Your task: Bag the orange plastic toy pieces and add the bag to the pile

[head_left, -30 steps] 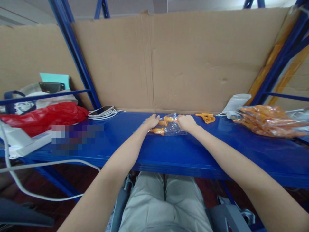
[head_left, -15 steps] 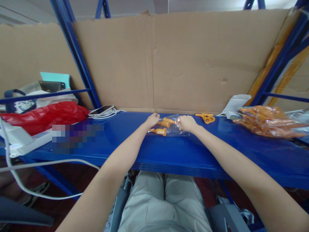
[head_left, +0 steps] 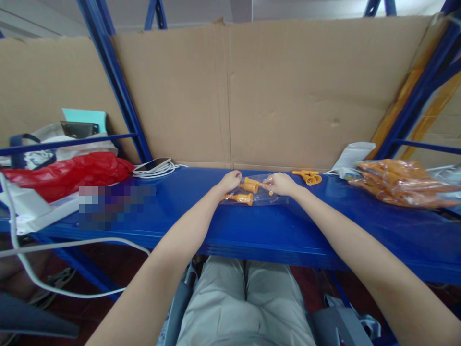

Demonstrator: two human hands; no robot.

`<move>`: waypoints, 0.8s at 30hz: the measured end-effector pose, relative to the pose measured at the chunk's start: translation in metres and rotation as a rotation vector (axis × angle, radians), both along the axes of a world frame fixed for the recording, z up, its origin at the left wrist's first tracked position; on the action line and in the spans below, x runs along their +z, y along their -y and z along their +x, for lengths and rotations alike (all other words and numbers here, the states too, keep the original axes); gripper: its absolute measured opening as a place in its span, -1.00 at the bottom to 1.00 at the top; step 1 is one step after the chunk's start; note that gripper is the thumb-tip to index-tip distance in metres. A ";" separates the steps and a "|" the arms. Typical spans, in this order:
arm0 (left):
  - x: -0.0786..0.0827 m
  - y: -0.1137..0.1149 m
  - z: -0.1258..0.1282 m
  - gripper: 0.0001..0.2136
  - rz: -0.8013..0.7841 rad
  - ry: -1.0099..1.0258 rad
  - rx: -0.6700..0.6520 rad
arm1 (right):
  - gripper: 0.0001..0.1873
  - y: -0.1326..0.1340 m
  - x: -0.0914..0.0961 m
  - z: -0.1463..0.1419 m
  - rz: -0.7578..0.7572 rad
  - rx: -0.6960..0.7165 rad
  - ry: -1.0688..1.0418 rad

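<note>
A small clear plastic bag (head_left: 268,198) lies on the blue shelf (head_left: 252,226) with orange plastic parts (head_left: 242,197) inside it. My left hand (head_left: 230,181) rests at the bag's left end, fingers curled onto the plastic. At the bag's right end, my right hand (head_left: 281,184) pinches the plastic beside one orange part (head_left: 252,185). Both forearms reach forward from the bottom of the view.
Orange scissors (head_left: 308,176) lie just right of my right hand. A bag of orange parts (head_left: 399,182) and a white pouch (head_left: 351,156) sit at the right. A phone with a white cable (head_left: 154,166), a red bag (head_left: 68,174) and clutter lie left. Cardboard (head_left: 252,91) backs the shelf.
My right hand has shifted slightly along the bag's right end, and the bag lies flatter and more stretched between both hands. The orange parts inside have shifted a little.
</note>
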State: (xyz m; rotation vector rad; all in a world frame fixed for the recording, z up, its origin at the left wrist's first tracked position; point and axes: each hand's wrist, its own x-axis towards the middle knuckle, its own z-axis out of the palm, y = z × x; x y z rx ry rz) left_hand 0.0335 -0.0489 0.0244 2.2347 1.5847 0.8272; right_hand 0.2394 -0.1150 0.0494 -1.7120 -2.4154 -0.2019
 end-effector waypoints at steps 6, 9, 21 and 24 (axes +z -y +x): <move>0.003 0.005 0.002 -0.72 -0.008 -0.063 -0.016 | -0.77 -0.005 0.005 0.016 -0.100 0.090 -0.149; 0.003 0.004 0.001 -0.73 -0.006 -0.072 -0.038 | -0.78 -0.006 0.006 0.018 -0.062 0.062 -0.119; 0.000 -0.001 0.001 -0.72 -0.025 0.103 -0.136 | -0.72 -0.003 -0.004 -0.002 0.052 0.037 0.006; 0.000 0.001 0.001 -0.75 -0.015 0.096 -0.160 | -0.70 -0.006 -0.012 -0.006 0.100 0.076 -0.004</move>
